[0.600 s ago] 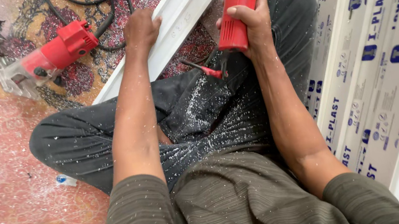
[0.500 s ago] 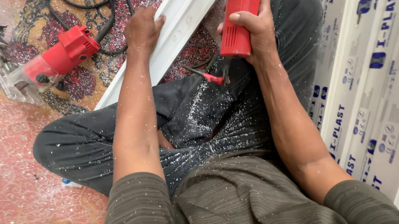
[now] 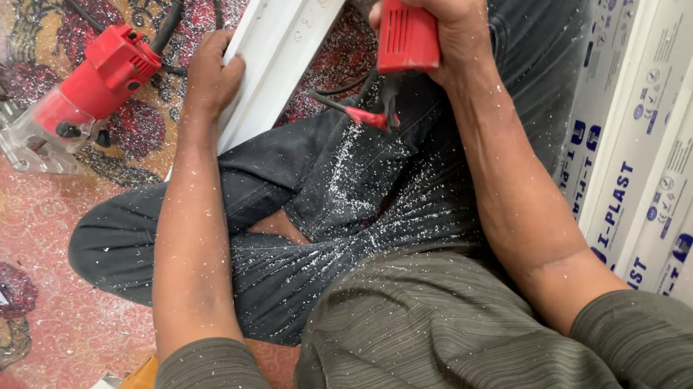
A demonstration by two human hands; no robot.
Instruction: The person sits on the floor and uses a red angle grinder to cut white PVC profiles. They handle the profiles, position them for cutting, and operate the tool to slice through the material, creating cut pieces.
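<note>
Red power tool [image 3: 411,8] was gripped tight in the right hand [image 3: 452,15], above the lap, fingers wrapped round its body. Left hand [image 3: 210,74] clasped the edge of the white plastic profile [image 3: 288,24] lying diagonally across the patterned rug [image 3: 40,235]. Second red trimmer [image 3: 79,96] lay on the rug near its top-left corner. White shavings covered the dark trousers [image 3: 337,187].
</note>
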